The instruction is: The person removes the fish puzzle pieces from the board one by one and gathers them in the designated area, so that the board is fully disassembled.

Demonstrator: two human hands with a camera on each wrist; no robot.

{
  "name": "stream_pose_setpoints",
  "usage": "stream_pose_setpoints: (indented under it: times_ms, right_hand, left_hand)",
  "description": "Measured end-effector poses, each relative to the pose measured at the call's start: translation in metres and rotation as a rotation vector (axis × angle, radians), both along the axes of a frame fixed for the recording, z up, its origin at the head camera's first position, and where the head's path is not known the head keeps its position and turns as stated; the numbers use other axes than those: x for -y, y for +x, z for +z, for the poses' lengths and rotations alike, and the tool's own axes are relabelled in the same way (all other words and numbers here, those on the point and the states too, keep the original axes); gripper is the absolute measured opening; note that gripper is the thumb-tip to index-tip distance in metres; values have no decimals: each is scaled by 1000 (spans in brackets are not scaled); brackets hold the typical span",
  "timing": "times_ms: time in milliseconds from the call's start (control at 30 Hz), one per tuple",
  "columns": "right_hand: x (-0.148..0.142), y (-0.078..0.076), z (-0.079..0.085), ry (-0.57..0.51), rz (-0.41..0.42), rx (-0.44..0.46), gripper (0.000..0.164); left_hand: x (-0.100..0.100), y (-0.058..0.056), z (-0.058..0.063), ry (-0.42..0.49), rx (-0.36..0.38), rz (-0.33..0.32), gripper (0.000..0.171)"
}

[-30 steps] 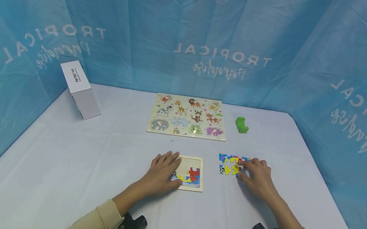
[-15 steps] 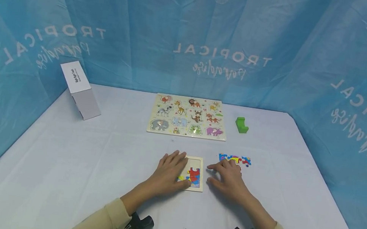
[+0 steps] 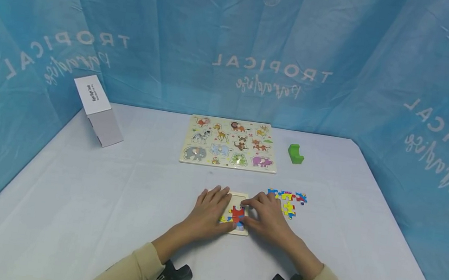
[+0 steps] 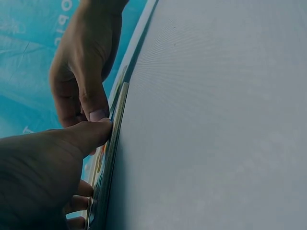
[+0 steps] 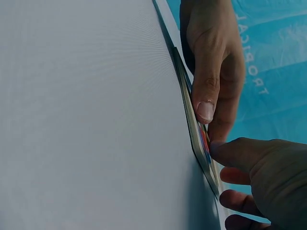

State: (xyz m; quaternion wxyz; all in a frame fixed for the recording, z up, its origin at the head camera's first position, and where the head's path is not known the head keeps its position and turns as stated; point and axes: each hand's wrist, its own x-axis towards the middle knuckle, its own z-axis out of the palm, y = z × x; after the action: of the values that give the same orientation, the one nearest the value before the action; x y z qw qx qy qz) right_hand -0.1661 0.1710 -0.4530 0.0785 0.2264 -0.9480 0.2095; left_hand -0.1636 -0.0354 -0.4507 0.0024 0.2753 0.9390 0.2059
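In the head view my left hand [image 3: 209, 210] lies with spread fingers across the left part of a small wooden puzzle tray [image 3: 239, 194], its thumb near the front edge. Red and blue jigsaw pieces [image 3: 237, 213] show in the tray's right part; the rest is under the hand. My right hand [image 3: 267, 220] reaches over the tray's right edge, index finger and thumb apart at the red pieces. In the right wrist view the right thumb [image 5: 235, 152] touches the pieces near the tray's edge [image 5: 194, 139], with the left thumb [image 5: 206, 103] close beyond it.
Loose jigsaw pieces [image 3: 289, 208] lie right of the tray, partly covered by the right hand. Behind stands an animal peg puzzle board [image 3: 230, 143], with a green block [image 3: 295, 154] to its right. A white box [image 3: 99, 110] is at the back left, before blue curtains [image 3: 188, 23].
My right hand has moved left from the loose pieces to the tray's right side. The left hand has slid slightly right over the tray.
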Motion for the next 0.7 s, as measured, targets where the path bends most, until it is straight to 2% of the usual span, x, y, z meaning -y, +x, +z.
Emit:
stream_pose_setpoints:
  times_ms: [700]
  right_hand:
    - [5, 1, 0, 70, -28, 36, 30]
  left_hand:
    - [-1, 1, 0, -12, 14, 4, 77]
